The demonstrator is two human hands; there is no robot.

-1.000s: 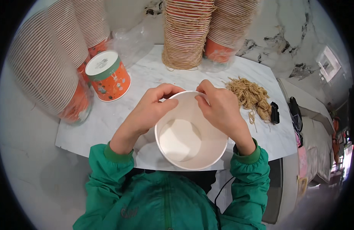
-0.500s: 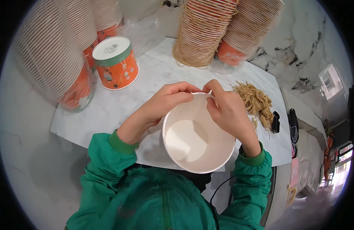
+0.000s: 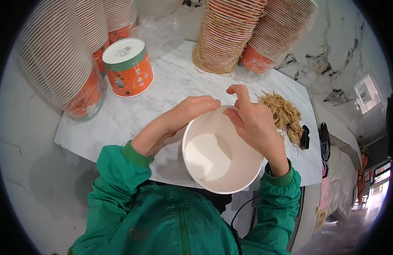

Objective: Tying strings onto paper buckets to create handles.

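A white paper tub (image 3: 207, 155) stands at the table's near edge, its mouth tilted toward me. My left hand (image 3: 186, 114) lies along its far left rim, fingers held together at the edge, gripping the tub; the undersides of those fingers are hidden. Over the far right of the rim is my right hand (image 3: 256, 125), its index finger raised and apart from the thumb. That thumb hangs just inside the rim, and no twine can be made out between these fingers. The right hand's other fingers are partly hidden.
An upturned orange tub with a green band (image 3: 128, 70) sits at the far left, beside tall nested tub stacks (image 3: 52, 55). Farther back stands a twine-wrapped stack (image 3: 224, 38). A heap of tan twine (image 3: 283, 112) and a small black object (image 3: 305, 137) lie right.
My right index finger has lifted and spread away from the thumb, and the two hands have come slightly apart at the rim. The tub has shifted very little.
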